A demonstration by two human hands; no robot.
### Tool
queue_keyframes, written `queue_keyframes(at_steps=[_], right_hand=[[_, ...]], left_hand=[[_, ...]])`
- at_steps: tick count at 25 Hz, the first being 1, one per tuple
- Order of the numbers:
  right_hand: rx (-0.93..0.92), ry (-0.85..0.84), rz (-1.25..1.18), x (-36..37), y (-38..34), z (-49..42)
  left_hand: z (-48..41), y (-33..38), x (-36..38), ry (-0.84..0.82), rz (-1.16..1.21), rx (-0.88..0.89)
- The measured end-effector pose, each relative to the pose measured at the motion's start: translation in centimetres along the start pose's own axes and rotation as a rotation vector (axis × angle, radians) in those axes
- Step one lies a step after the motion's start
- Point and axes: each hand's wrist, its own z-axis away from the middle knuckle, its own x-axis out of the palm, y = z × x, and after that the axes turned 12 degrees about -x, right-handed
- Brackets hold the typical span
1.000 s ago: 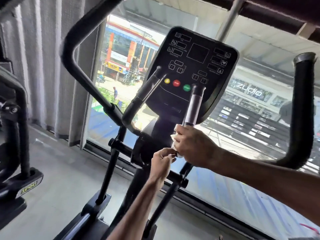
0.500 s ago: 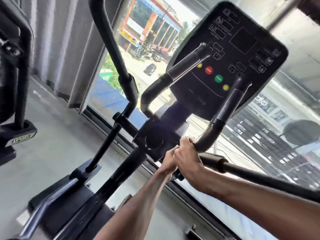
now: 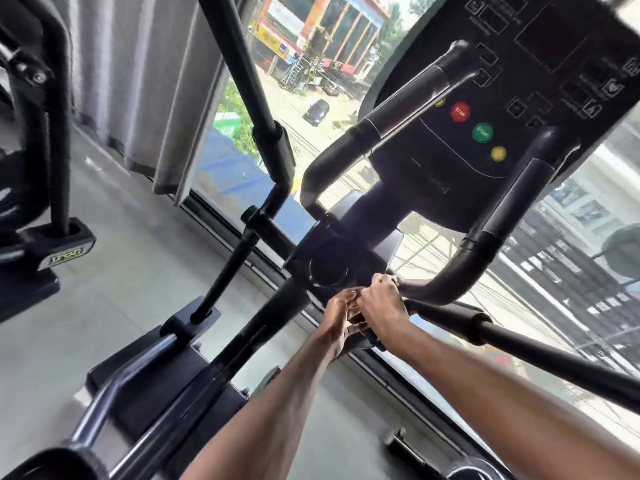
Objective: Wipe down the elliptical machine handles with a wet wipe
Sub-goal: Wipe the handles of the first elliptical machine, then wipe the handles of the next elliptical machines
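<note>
Two bare hands met at the near foot of the elliptical's right-side curved black padded handle [image 3: 460, 268], just beside the machine's round black central hub [image 3: 329, 268]. The right hand [image 3: 381, 306] was clenched round the bottom bend of that handle, knuckles up. The left hand [image 3: 341, 317] pressed against it from the left with its fingers curled; whether it gripped anything could not be told. The wet wipe was hidden from view, so its place could not be told either.

A matching left-side curved black handle [image 3: 346, 150] rose from the hub toward the black oval console [image 3: 519, 81], which carried a red round button [image 3: 460, 112], a green round button [image 3: 482, 132] and a yellow round button [image 3: 498, 153]. One long black swing arm [image 3: 239, 60] stood at the left of the hub, and another black swing bar [image 3: 554, 351] ran off to the right beneath the right forearm. Grey pleated curtains [image 3: 145, 81] hung at the far left beside the large window [image 3: 311, 64], and a second black machine [image 3: 52, 133] stood on the grey floor [image 3: 138, 258] at the left edge.
</note>
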Motion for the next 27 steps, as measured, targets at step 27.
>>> queue_keyframes(at_steps=[27], right_hand=[[-0.5,0.622,-2.486,-2.1,-22.4,12.5]], left_hand=[[28.5,-15.6,-10.5,0.768,-0.181,0.355]])
